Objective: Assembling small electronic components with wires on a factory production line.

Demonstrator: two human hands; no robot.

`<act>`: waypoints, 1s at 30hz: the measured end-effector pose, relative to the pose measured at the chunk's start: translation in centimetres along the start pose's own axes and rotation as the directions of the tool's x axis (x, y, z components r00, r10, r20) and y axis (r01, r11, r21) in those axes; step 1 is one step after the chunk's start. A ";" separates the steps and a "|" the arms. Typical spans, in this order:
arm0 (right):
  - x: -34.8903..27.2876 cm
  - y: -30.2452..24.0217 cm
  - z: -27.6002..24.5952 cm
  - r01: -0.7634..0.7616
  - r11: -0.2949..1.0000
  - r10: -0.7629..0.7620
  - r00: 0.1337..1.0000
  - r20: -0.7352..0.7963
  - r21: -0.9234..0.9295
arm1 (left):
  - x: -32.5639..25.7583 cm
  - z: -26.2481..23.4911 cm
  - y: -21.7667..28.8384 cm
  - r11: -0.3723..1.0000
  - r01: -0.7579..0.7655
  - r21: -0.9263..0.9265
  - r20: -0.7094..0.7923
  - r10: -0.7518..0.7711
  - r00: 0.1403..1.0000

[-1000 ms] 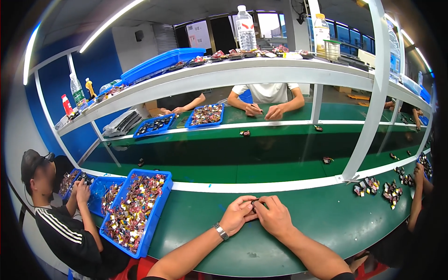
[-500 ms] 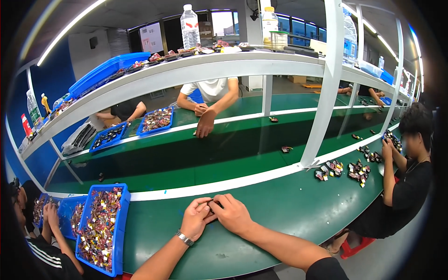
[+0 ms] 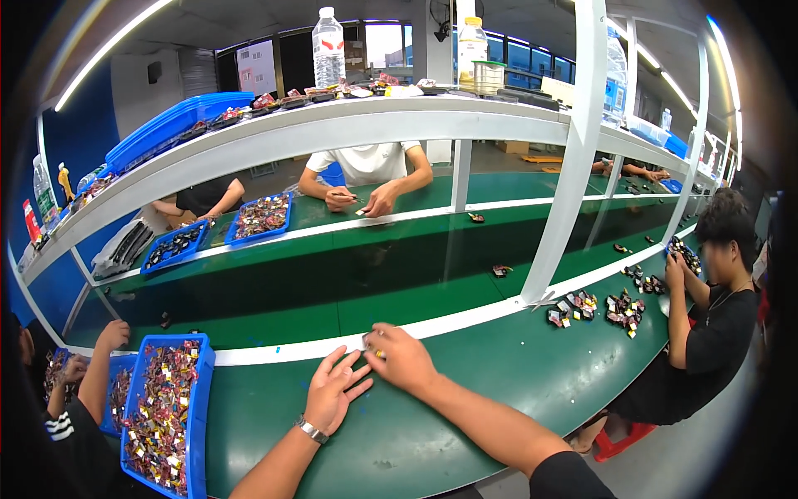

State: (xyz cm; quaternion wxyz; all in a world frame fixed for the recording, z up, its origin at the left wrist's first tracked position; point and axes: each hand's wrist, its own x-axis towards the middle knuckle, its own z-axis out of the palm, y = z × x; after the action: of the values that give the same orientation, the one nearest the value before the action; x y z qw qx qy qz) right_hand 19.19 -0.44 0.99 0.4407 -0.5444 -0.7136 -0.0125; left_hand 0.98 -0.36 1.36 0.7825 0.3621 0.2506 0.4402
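Note:
My left hand [image 3: 332,391], with a metal watch [image 3: 312,430] on its wrist, is over the green work surface [image 3: 474,382], palm turned partly up. Its fingers are spread and hold nothing. Just to the right, near the white rail, my right hand [image 3: 401,358] has its fingers curled round a small part with a yellow bit [image 3: 381,354]. Most of that part is hidden by the fingers, so its kind cannot be made out. Left of my hands stands a blue bin [image 3: 198,424] heaped with small dark, red, yellow and white-tagged wired parts.
A white rail [image 3: 316,352] borders the green conveyor [image 3: 316,320], and a white post [image 3: 565,166] rises at the right. Overhead runs a shelf [image 3: 374,125] with bottles. Small part piles [image 3: 623,312] lie near a seated co-worker [image 3: 719,333]. Others sit opposite and at left.
My hands, together on a small dark part before, have come apart; the left has opened, and the right has shifted slightly up. The left co-worker's arm has lifted, and the opposite co-worker has drawn both hands together.

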 end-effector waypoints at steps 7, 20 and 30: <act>4.5 8.7 1.3 -0.243 0.962 0.232 0.968 -0.096 -0.122 | 0.0 -0.4 -1.1 0.815 -0.130 0.564 0.128 0.069 0.989; -7.4 10.2 -15.8 -0.183 0.826 -0.027 0.932 -0.362 -0.533 | -0.8 -0.9 -1.2 0.711 -0.197 0.674 0.195 0.086 0.977; -12.3 15.5 -20.9 -0.447 0.689 0.281 0.890 -0.359 -0.570 | -2.9 5.3 -0.1 -0.499 -0.711 0.496 0.787 -0.089 0.611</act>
State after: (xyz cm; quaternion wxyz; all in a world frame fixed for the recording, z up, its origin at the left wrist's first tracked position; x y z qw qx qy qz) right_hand 44.51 -13.98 -1.31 0.3063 -0.7867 -0.4828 -0.2327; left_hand 3.38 -4.72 4.69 -0.0425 0.9742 0.1251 0.1829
